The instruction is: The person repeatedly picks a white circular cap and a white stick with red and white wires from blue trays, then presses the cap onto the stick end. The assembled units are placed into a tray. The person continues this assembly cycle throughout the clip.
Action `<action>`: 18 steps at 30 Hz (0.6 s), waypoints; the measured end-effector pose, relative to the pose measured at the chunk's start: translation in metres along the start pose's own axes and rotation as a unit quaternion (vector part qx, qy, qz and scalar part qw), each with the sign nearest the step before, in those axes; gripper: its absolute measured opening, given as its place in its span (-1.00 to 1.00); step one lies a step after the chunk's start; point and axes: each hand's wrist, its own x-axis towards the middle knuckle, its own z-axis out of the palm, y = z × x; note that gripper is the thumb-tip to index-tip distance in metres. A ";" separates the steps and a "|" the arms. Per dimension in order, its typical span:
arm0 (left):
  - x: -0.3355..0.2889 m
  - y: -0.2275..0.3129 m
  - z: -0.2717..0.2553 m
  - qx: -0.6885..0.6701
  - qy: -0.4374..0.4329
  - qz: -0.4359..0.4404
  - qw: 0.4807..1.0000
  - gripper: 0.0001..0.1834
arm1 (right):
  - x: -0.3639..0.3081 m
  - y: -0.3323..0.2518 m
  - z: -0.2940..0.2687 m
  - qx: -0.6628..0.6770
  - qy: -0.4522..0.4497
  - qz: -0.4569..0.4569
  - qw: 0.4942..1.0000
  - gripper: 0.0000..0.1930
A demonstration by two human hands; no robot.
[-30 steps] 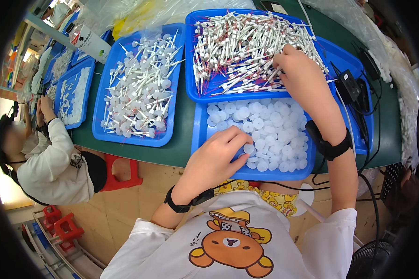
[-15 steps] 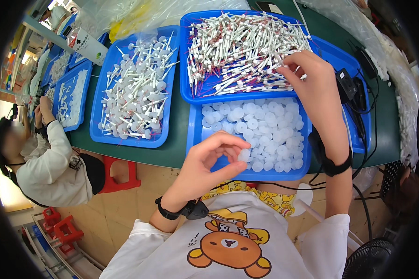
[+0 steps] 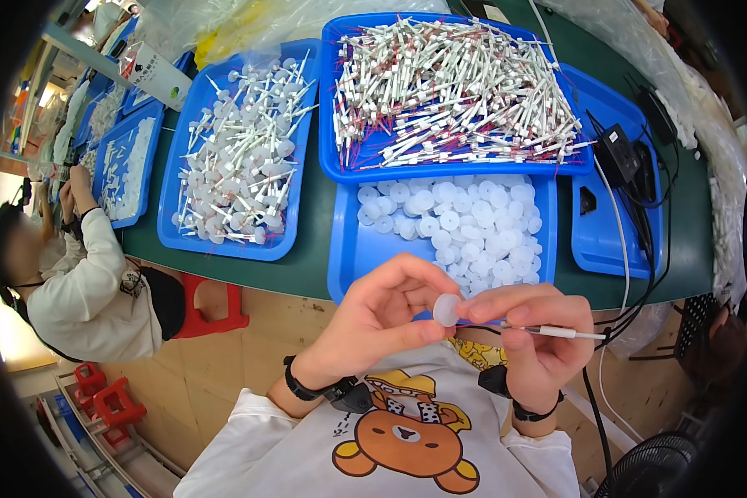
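Note:
Between the fingertips of my left hand (image 3: pixel 390 311) a round translucent white plastic disc (image 3: pixel 446 310) is pinched, its flat side showing. My right hand (image 3: pixel 539 340) is closed on a thin white stick with a wire lead (image 3: pixel 556 332), whose slim end points at the disc; whether the two touch I cannot tell. Just beyond both hands a blue tray (image 3: pixel 349 257) holds a heap of loose discs (image 3: pixel 481 224). Overlapping its far side, another blue tray (image 3: pixel 585 158) is piled with white sticks with reddish wires (image 3: pixel 448 91).
To the left, a blue tray (image 3: pixel 170 236) holds sticks with discs on them. Black adapters and cables (image 3: pixel 618 153) lie over a blue tray (image 3: pixel 598 249) on the right. A person (image 3: pixel 100 274) works at the far left beside a red stool (image 3: pixel 216 307). A fan (image 3: pixel 660 465) stands lower right.
My right hand has come from the far stick tray down beside my left hand, bringing a stick. My left hand still holds the disc, moved slightly right and nearer me.

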 end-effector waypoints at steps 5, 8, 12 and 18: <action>0.000 -0.004 -0.001 0.013 -0.008 -0.002 1.000 -0.59 | -0.002 0.003 0.000 -0.033 0.005 -0.021 0.999 -0.74; -0.001 -0.004 0.000 0.014 -0.005 -0.005 1.000 -0.60 | -0.004 0.005 0.001 -0.021 0.016 -0.020 0.999 -0.75; -0.001 -0.007 -0.002 0.010 -0.003 -0.004 1.000 -0.60 | -0.009 0.008 0.006 0.022 0.048 -0.001 0.999 -0.77; -0.003 -0.005 0.000 0.011 -0.006 -0.002 1.000 -0.59 | -0.013 0.011 -0.004 -0.107 0.025 -0.030 0.993 -0.72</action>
